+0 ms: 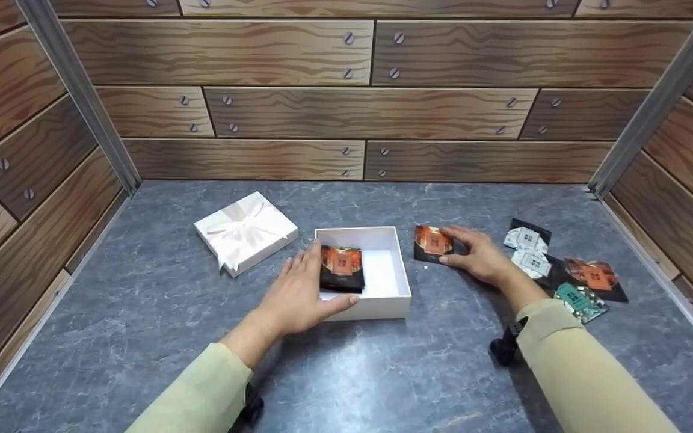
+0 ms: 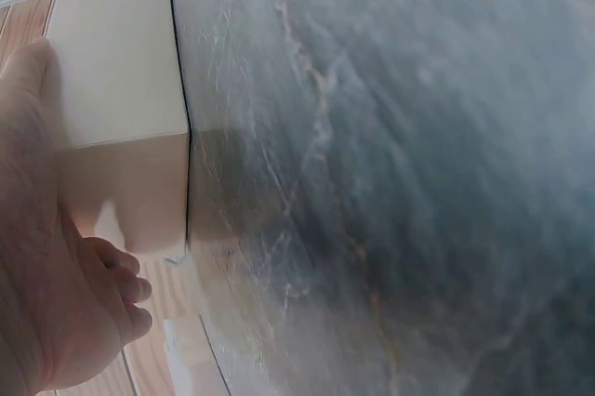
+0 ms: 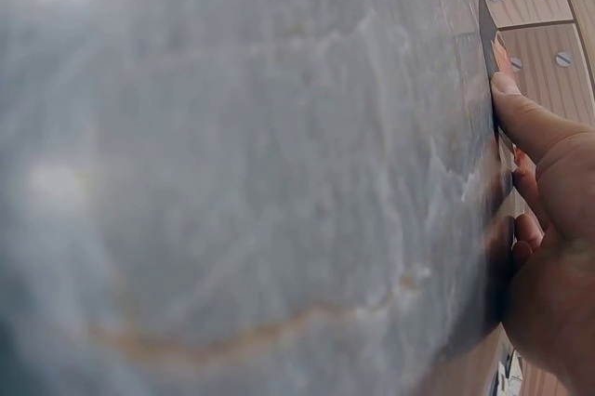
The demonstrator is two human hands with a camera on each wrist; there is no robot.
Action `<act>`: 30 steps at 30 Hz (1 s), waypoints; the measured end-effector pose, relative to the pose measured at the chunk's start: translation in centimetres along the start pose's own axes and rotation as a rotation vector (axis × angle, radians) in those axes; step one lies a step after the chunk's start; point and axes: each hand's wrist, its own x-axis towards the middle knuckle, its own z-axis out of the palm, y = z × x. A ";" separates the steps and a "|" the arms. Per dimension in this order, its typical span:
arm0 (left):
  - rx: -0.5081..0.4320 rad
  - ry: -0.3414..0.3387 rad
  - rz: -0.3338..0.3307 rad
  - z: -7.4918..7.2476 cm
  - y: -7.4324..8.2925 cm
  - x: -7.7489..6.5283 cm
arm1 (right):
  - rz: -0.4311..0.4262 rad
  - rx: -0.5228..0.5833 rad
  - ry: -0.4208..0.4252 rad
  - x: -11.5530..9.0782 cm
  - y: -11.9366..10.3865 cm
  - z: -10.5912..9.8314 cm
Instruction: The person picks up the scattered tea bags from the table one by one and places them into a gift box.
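While our right hand (image 1: pixel 480 257) pinches a packet (image 1: pixel 430 243) beside the box (image 1: pixel 379 308) (left hand (image 1: pixel 298 300) spread), slackening could drop it

Free: white box (image 1: pixel 376 308), right half | Blocking left half: packets (image 1: pixel 342 275), left hand (image 1: pixel 298 296)

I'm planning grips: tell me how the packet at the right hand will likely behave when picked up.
The packet is probably light, looking thin in the right wrist view. It may flex for the same reason. Its flat, four-cornered shape seems unlikely to roll.
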 end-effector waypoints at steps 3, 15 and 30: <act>-0.010 0.002 -0.004 0.0 0.0 0.0 | 0.023 -0.014 -0.003 0.0 0.0 0.0; 0.001 0.001 -0.011 0.2 -0.1 0.1 | 0.053 -0.020 0.027 -0.2 -0.1 0.2; 0.012 -0.010 -0.019 0.0 -0.1 0.2 | 0.098 0.125 0.075 -0.4 -0.1 0.3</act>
